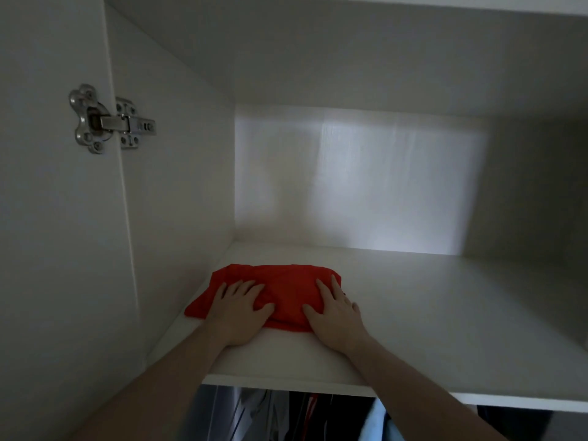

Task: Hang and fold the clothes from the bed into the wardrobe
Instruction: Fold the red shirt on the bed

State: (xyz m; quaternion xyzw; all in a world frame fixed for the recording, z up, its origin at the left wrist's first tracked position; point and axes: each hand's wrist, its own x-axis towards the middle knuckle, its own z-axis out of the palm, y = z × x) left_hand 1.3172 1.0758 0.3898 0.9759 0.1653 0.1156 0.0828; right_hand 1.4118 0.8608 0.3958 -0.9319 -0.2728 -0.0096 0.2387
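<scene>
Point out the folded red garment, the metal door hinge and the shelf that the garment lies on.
folded red garment [286, 281], head view, bare cloth between the two hands.
metal door hinge [109, 120], head view, its middle arm.
shelf [445, 313], head view, bare white top right of the garment.

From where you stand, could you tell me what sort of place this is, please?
Most likely the inside of a white wardrobe in a home. Both hands, left and right, press a folded red garment onto its upper shelf; a metal door hinge is at left, and hanging clothes show below.
</scene>
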